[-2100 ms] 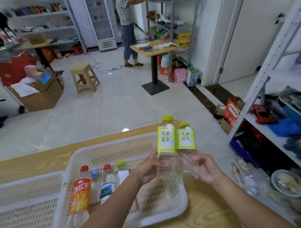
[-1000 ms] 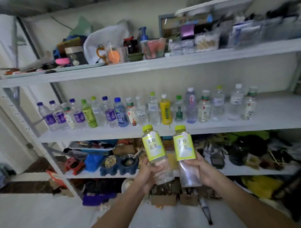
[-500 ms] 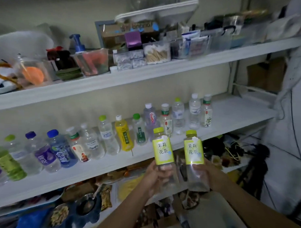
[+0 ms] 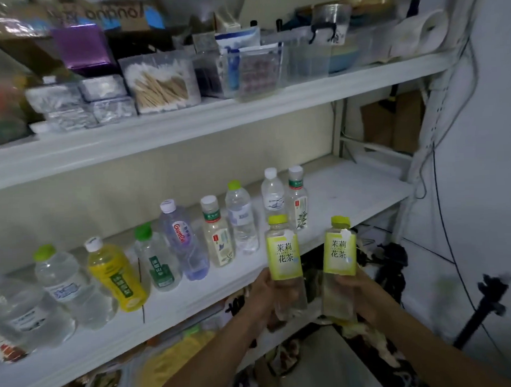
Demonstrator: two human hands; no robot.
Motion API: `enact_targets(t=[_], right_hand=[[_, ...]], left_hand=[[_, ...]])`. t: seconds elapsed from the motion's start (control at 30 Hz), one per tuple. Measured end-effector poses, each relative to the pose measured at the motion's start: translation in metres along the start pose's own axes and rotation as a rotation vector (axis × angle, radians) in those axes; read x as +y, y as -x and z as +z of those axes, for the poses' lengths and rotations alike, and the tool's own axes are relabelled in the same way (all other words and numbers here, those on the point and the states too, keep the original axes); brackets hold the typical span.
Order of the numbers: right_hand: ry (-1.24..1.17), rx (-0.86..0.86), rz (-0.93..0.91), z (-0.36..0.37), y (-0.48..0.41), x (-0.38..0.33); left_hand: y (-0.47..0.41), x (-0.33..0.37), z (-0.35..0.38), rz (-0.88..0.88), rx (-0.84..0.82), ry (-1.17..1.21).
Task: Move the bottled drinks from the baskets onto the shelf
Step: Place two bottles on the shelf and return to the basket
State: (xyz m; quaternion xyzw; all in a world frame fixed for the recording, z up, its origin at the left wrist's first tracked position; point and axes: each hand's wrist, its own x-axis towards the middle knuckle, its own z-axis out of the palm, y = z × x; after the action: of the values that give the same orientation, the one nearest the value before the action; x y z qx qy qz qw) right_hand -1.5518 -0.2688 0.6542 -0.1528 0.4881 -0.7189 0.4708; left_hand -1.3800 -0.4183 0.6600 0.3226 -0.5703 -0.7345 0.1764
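With a row of bottles [image 4: 189, 242] already shelved, the left hand [image 4: 265, 297] and right hand [image 4: 360, 291] are gripping two more tea bottles [image 4: 284, 259], bare shelf [image 4: 349, 190] waiting at one o'clock.

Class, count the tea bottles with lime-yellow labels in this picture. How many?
2. The left bottle is held in the left hand, the right bottle in the right hand, side by side before the middle shelf. More could hide beyond the frame's left edge.
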Motion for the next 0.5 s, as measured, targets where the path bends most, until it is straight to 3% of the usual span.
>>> enact_targets(t=[0.2, 0.5], right_hand=[[0.169, -0.059, -0.007, -0.056, -0.075, -0.072], [0.199, -0.148, -0.016, -0.108, -0.161, -0.155]], left_hand=[[-0.079, 0.023, 0.07, 0.054, 0.025, -0.022], [-0.168, 0.053, 0.15, 0.093, 0.08, -0.054]])
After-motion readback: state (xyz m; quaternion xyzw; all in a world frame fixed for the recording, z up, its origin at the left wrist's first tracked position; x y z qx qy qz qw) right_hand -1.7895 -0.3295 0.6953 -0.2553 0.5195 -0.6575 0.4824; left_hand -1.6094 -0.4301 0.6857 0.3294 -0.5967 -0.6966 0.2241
